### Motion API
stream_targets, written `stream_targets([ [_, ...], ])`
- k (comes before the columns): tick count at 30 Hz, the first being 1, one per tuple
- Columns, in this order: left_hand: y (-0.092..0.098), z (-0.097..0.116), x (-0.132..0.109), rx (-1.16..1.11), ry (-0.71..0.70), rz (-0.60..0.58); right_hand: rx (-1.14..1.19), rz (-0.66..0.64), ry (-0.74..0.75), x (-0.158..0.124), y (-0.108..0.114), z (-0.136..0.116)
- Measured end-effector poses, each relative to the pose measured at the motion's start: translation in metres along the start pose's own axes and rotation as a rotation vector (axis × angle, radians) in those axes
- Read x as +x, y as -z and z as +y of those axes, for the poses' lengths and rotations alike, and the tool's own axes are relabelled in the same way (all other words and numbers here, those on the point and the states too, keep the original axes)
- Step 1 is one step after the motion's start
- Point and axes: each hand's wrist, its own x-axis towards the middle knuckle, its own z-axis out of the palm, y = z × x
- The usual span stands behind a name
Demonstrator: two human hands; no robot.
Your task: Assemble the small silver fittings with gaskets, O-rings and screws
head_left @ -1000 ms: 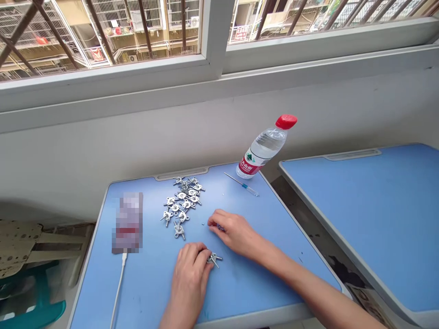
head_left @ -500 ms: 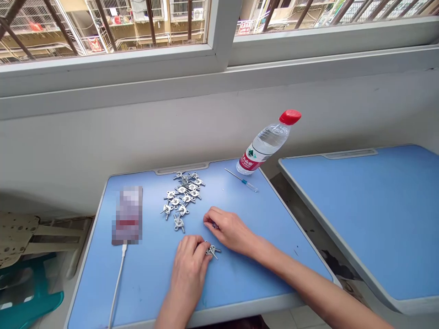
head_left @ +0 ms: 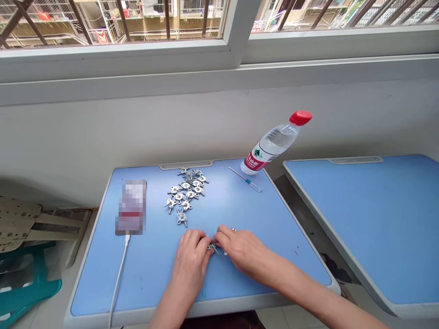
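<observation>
Near the front of the blue table (head_left: 164,292), the thumb and fingers of my left hand (head_left: 192,256) are closed round a small silver metal fitting (head_left: 213,247) with a thin pin sticking out. Right beside it, my right hand (head_left: 242,246) is closed in a pinch, its fingertips against the fitting. What those fingertips grip is hidden. A small shiny bit (head_left: 233,229) shows at the back of the right fingers. Beyond my hands lies a loose pile of similar metal fittings (head_left: 187,186), each a plate with pins and a ring.
A screwdriver with a clear handle (head_left: 245,179) lies at the back right, near a water bottle (head_left: 270,144) with a red cap. To the left is a phone (head_left: 131,205) with a white cable (head_left: 119,274). A second blue table (head_left: 363,219) stands at the right across a gap.
My right hand has come down and toward me, from apart to touching the fitting in my left hand. The left hand stays about where it was. The view has shifted slightly.
</observation>
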Motion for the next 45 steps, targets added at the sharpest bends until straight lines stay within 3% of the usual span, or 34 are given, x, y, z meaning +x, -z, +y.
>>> stream_targets([
  [6, -0.001, 0.0, -0.001, -0.016, 0.01, -0.007, -0.208, -0.172, 0.147, 0.018, 0.021, -0.013],
  [12, 0.0, -0.001, -0.001, -0.051, 0.035, -0.011, -0.025, -0.241, 0.095, 0.028, 0.03, 0.001],
  [18, -0.001, -0.003, -0.002, -0.058, 0.03, -0.021, 0.432, -0.036, -0.135, 0.015, 0.02, 0.02],
  [21, -0.001, -0.004, -0.002, -0.056, 0.017, -0.008, 0.543, 0.11, -0.125, 0.005, 0.018, 0.02],
  [25, -0.001, -0.003, -0.001, -0.053, 0.013, -0.006, 0.536, 0.223, -0.038, -0.003, 0.014, 0.013],
  [33, -0.001, -0.004, -0.003, -0.067, 0.026, -0.012, 0.209, 0.323, 0.096, -0.002, -0.002, 0.009],
  [45, -0.001, -0.003, -0.002, -0.067, 0.03, -0.009, 0.38, 0.405, 0.058, -0.008, -0.017, 0.007],
])
